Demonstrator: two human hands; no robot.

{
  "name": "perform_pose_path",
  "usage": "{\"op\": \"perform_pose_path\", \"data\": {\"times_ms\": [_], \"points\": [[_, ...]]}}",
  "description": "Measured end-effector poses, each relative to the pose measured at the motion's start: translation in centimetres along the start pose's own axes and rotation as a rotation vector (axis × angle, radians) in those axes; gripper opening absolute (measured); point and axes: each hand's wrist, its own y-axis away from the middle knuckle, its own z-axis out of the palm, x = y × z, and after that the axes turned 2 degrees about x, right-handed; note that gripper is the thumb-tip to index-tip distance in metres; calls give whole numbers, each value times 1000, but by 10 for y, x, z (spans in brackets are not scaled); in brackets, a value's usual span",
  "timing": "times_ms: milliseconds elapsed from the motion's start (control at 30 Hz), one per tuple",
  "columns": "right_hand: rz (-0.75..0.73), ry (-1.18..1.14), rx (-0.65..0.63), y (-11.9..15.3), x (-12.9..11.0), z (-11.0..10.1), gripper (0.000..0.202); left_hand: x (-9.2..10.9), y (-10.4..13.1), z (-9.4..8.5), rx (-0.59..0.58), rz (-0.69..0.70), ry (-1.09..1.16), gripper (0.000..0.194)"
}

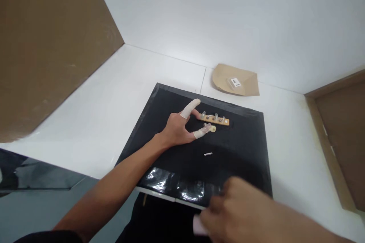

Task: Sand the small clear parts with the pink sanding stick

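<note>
The wooden strip (211, 119) lies on the black mat (242, 152), long axis running left to right, right end slightly nearer. The left hand's (176, 127) thumb and index finger spread wide (another finger meets the strip's left end). The right hand (232, 207) blurs, fingers curled, hold unclear.

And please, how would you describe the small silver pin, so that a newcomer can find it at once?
Start with the black mat on the white table. Between the orange strip beside the left hand and the mat's near edge lies the pin. It is thin, straight and shiny, lying alone, unlike the clear pieces along the strip.
</note>
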Motion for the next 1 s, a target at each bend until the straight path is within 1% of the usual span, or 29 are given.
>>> {"op": "perform_pose_path", "data": {"times_ms": [33, 67, 100, 133, 167, 200, 233, 267, 300, 333, 400, 433, 467, 500, 533, 600, 633, 667, 700, 733, 800, 833, 867, 900, 967, 1000], "points": [[79, 53, 92, 4, 5, -3, 12, 0, 0, 0, -4, -3, -6, 86], [173, 153, 189, 8, 12, -6, 7, 1, 0, 1, -6, -5, -13, 85], [276, 310, 299, 11, 18, -8, 12, 1, 0, 1, -8, -8, -19, 84], [370, 476, 373, 12, 22, -8, 16, 1, 0, 1, -5, -12, -24, 83], [429, 586, 381, 10, 24, -5, 15, 1, 0, 1, 3, -11, -27, 82], [409, 601, 353, 6, 21, 1, 5, 1, 0, 1, 15, -2, -25, 82], [288, 504, 251, 0, 17, 8, 7, 0, 0, 1, 26, 10, -20, 81], [191, 385, 120, -5, 11, 16, 12, 0, -1, 1, 33, 17, -14, 81], [102, 300, 63, -9, 7, 21, 19, 0, -1, 2, 32, 18, -7, 82], [88, 281, 43, -11, 5, 23, 22, 0, 0, 2, 26, 13, -1, 82], [173, 423, 142, -7, 9, 17, 19, 0, 0, 2, 8, -8, 4, 82], [312, 526, 221, -4, 14, 11, 16, 0, 1, 2, 3, -15, 5, 82], [439, 641, 309, 0, 18, 7, 7, 0, 1, 2, 3, -15, 6, 82], [490, 700, 368, 2, 19, 4, 4, 0, 1, 2, 7, -11, 5, 81], [468, 693, 363, 2, 19, 3, 6, 0, 1, 2, 12, -5, 2, 80], [229, 510, 184, 0, 13, 8, 16, 0, 1, 3, 17, -1, -9, 79], [153, 408, 94, -1, 10, 11, 17, 0, 1, 3, 15, -6, -14, 79], [105, 339, 46, -1, 9, 12, 18, 0, 1, 3, 11, -18, -18, 79], [152, 352, 65, 1, 10, 10, 18, 0, 1, 3, 6, -33, -19, 78], [232, 397, 109, 3, 13, 7, 17, 0, 1, 3, 1, -48, -19, 78], [458, 576, 213, 7, 18, -2, 7, -1, 1, 3, -4, -73, -19, 79], [488, 655, 211, 6, 17, -5, 14, -1, 1, 3, -6, -79, -18, 79], [452, 647, 183, 2, 14, -5, 13, -2, 1, 3, -8, -79, -15, 79], [356, 547, 125, -3, 8, -3, 10, -2, 1, 3, -9, -77, -12, 78], [134, 228, -95, -14, -4, 1, 11, -2, 1, 1, -15, -73, -6, 76], [64, 116, -171, -17, -8, 1, 8, -2, 0, 1, -21, -72, -5, 76]]}}
